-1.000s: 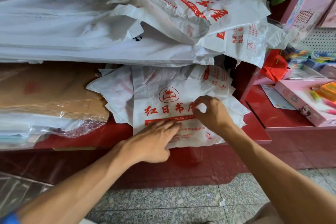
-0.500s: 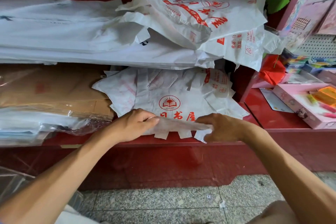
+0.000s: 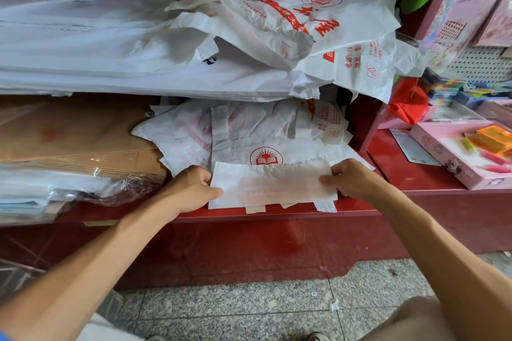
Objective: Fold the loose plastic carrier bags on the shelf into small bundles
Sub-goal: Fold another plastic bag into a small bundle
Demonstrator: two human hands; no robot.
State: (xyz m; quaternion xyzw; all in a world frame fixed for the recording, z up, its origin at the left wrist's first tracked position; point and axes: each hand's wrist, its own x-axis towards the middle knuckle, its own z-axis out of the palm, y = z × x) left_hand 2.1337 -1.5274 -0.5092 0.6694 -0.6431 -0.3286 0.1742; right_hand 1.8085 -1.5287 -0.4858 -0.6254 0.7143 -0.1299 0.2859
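Floor: grey speckled stone tiles at the near edge, with a few small scraps of litter.
Left hand: fingers curled, thumb pressed down — clamped on the left end of the folded bag.
Right hand: thumb and fingers pinched on the right end of the same flap.
Folded bag: thin white crinkled plastic, bottom part turned up over itself into a flat band at the near edge of the red shelf; faint red print shows through, and a red sun-and-book logo sits just beyond the fold.
Loose bags beneath: more creased white bags spread under and behind it.
Left side: flattened brown cardboard under clear wrap, touching the bags' left edge.
Right side: pink box with orange and pink items on a lower glossy red ledge.
Far — upper tier: a broad white stack with rumpled red-lettered carrier bags heaped on it, overhanging the lower shelf.
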